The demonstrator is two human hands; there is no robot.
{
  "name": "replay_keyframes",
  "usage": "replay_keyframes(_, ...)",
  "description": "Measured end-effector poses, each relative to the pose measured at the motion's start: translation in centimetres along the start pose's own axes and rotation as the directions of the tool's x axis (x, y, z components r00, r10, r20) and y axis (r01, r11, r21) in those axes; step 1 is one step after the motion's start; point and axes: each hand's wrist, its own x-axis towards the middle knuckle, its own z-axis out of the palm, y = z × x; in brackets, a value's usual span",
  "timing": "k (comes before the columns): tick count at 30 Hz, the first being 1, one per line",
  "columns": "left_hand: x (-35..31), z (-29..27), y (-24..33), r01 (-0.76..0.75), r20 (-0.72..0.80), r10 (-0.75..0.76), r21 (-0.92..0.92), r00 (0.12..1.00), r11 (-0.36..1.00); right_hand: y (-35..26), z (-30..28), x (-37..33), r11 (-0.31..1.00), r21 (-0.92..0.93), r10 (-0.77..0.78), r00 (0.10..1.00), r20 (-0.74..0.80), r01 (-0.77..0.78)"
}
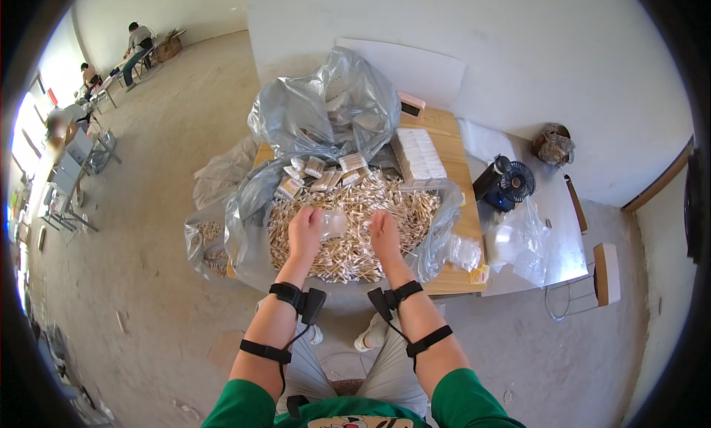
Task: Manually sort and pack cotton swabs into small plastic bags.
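Note:
A broad heap of cotton swabs [337, 259] lies on a grey plastic sheet in front of me. Over its left part, my left hand [304, 232] is closed on a small clear plastic packet [333, 223]; whether it is a bag or a box I cannot tell. To the right, my right hand [384, 232] hovers close above the swabs, fingers curled together. What those fingers hold, if anything, is too small to make out. Several filled swab packs [326, 179] rest along the heap's far edge.
A large grey plastic bag [326, 106] bulges at the back of the wooden table [444, 280]. White stacked packs [419, 155] stand behind the heap on the right. A side table [566, 243] carries a black fan [516, 182] and clear bags. Other people sit far left.

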Motion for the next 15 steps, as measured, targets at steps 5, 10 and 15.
replay_keyframes(5, 1.2, 0.2, 1.7, -0.231, 0.118, 0.226, 0.036, 0.967, 0.972, -3.3, 0.3, -1.4, -0.214, 0.653, 0.302, 0.586, 0.752, -0.727)
replay_keyframes(10, 1.2, -0.5, 1.1, -0.138, 0.078, 0.135, 0.039, 0.988, 0.990, -1.7, 0.2, -1.4, -0.174, 0.723, 0.309, 0.660, 0.685, -0.669)
replay_keyframes(15, 0.1, 0.3, -0.9, 0.030, -0.019, -0.032, -0.073, 0.999, 0.997, 0.1, -1.0, -1.5, -0.159, 0.783, 0.412, 0.680, 0.607, -0.602)
